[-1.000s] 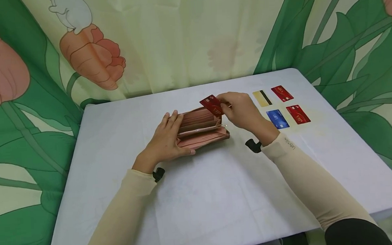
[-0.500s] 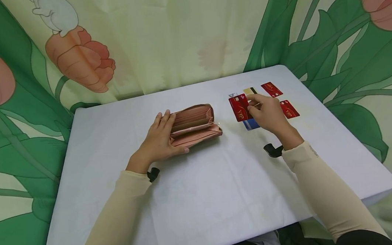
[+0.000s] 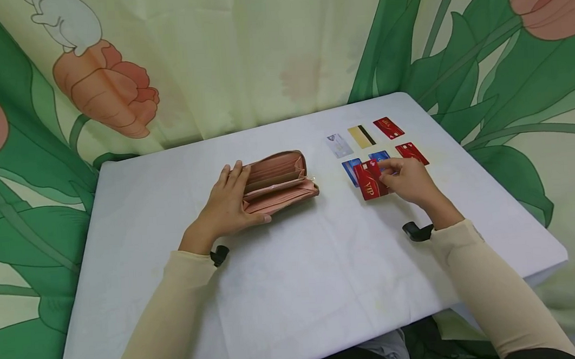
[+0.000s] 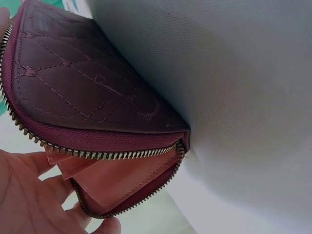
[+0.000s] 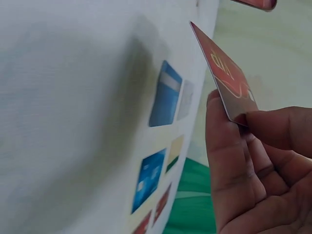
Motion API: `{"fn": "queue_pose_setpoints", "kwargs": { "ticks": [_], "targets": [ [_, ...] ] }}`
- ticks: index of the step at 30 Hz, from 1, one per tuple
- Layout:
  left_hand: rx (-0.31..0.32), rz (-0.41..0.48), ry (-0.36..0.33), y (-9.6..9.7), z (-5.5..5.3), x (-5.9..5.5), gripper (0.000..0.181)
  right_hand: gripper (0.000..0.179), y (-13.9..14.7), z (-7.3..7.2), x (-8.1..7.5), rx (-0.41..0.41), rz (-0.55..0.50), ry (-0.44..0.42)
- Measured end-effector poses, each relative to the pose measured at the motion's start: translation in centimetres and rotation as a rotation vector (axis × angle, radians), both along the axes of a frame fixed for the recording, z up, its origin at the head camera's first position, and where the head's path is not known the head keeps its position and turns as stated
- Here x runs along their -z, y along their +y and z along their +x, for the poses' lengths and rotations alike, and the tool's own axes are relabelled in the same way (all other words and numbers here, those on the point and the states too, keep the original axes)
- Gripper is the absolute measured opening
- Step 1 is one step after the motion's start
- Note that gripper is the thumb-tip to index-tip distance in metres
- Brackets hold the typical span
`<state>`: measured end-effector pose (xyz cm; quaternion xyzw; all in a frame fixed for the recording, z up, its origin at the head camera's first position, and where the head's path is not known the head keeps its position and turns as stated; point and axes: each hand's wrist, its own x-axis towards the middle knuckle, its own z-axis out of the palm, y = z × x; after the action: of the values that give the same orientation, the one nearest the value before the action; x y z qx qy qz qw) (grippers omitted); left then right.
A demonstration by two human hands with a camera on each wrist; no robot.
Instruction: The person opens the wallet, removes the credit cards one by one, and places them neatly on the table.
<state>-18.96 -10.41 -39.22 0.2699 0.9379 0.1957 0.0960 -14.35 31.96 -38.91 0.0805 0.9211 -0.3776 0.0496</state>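
A zip-around wallet (image 3: 278,193) stands unzipped on the white table, its pink compartments facing up. My left hand (image 3: 223,210) holds its left end, thumb at the front side and fingers along the back. From the left wrist view, the wallet's outside (image 4: 83,78) is dark quilted leather with a brass zip. To the wallet's right, my right hand (image 3: 412,181) pinches a red VIP card (image 3: 371,180) between thumb and fingers. In the right wrist view this red card (image 5: 226,78) is tilted and held above the tabletop. It partly covers two blue cards in the head view.
Cards lie at the table's right: a pale grey one (image 3: 339,145), a yellow one with a black stripe (image 3: 361,136), two red ones, the farther (image 3: 389,127) and the nearer (image 3: 413,152), and two blue ones (image 3: 349,171). A printed curtain (image 3: 242,62) hangs behind the table (image 3: 293,287).
My right hand has carried the red card from the wallet's opening rightward, past the pale and yellow cards, then nearer over the blue ones. My left hand stays on the wallet. The head view has shifted.
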Motion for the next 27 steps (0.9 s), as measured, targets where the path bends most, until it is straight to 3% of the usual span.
{"fn": "queue_pose_setpoints", "kwargs": {
  "ticks": [7, 15, 27],
  "targets": [
    [0.003, 0.004, 0.005, -0.1, 0.0, 0.1, 0.130, 0.042, 1.1, 0.8, 1.7, -0.016, -0.027, -0.112],
    [0.006, -0.004, 0.016, -0.3, -0.1, 0.5, 0.130, 0.041, 1.7, 1.3, 2.3, -0.056, -0.075, -0.189],
    [0.007, 0.002, 0.024, -0.1, -0.2, 0.3, 0.130, 0.041, 1.9, 1.6, 2.6, -0.038, 0.006, -0.241]
  ]
}}
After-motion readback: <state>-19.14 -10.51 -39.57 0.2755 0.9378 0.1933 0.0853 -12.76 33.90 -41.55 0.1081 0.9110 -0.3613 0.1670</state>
